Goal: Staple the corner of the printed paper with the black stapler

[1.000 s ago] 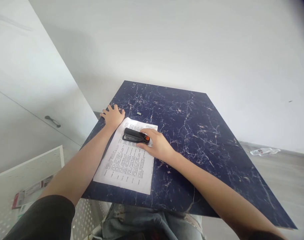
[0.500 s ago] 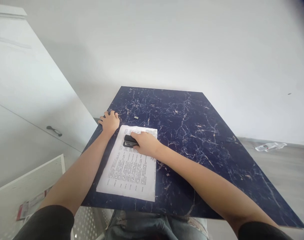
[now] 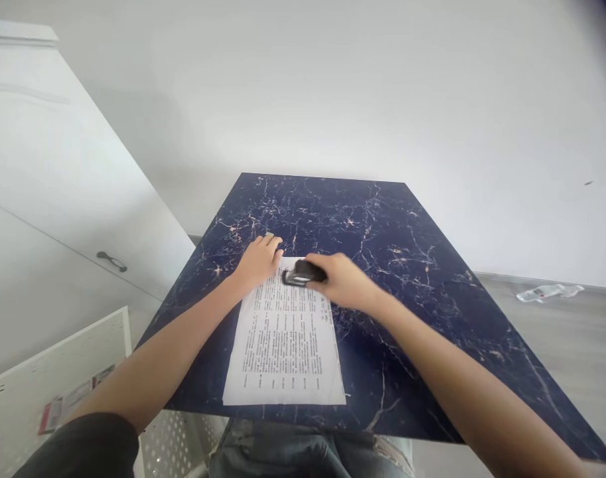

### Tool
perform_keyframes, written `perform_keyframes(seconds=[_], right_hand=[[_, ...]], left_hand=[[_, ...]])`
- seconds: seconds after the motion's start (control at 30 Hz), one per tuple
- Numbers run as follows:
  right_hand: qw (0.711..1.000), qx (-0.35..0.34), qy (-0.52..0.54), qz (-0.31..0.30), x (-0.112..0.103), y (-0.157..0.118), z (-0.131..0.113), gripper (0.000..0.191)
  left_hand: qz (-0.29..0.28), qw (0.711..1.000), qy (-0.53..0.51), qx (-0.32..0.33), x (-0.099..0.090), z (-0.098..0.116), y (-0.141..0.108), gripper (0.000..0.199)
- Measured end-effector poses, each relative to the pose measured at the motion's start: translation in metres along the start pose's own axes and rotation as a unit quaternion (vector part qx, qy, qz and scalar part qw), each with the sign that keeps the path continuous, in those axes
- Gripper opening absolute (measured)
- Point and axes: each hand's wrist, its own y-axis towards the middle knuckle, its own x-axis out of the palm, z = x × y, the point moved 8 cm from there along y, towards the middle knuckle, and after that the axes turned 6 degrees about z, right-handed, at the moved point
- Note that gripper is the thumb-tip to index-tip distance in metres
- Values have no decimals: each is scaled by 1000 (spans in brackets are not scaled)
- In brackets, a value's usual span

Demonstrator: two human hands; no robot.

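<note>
A black stapler (image 3: 303,273) is in my right hand (image 3: 346,282), whose fingers are wrapped round its rear part. It hangs over the far end of a stack of printed paper (image 3: 283,345), slightly blurred, with its jaws pointing left. Whether it touches the sheets I cannot tell. My left hand (image 3: 259,263) lies on the paper's far left corner with its fingers stretched out. A small pale piece (image 3: 269,234) sits on the table right at the left fingertips, partly hidden by them.
The dark blue marbled table (image 3: 372,232) stands against a white wall (image 3: 332,93). At left are a white cabinet (image 3: 74,179) and a white perforated basket (image 3: 168,445). Clear plastic packaging (image 3: 549,293) lies on the floor at right.
My left hand has moved right from the table's left edge to the paper's corner. The paper has shifted right and turned straighter. My right hand has carried the stapler to the right.
</note>
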Motion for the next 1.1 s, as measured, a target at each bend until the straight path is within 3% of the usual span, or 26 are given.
perform_keyframes(seconds=[0.17, 0.3, 0.4, 0.6, 0.83, 1.1], right_hand=[[992, 105, -63, 36, -65, -36, 80, 13], [985, 132, -106, 19, -66, -54, 115, 8], [988, 119, -100, -4, -49, -55, 115, 7], [992, 106, -70, 10, -32, -47, 97, 11], [996, 66, -46, 26, -40, -49, 90, 19], [994, 82, -48, 57, -47, -52, 93, 21]], left_hand=[[-76, 996, 0, 55, 18, 35, -10, 28], [-57, 995, -21, 74, 18, 46, -12, 22], [-24, 994, -39, 97, 14, 56, -14, 26], [-3, 990, -97, 102, 12, 63, -16, 28], [-9, 991, -97, 90, 18, 62, -14, 30], [-22, 990, -88, 105, 21, 70, -14, 28]])
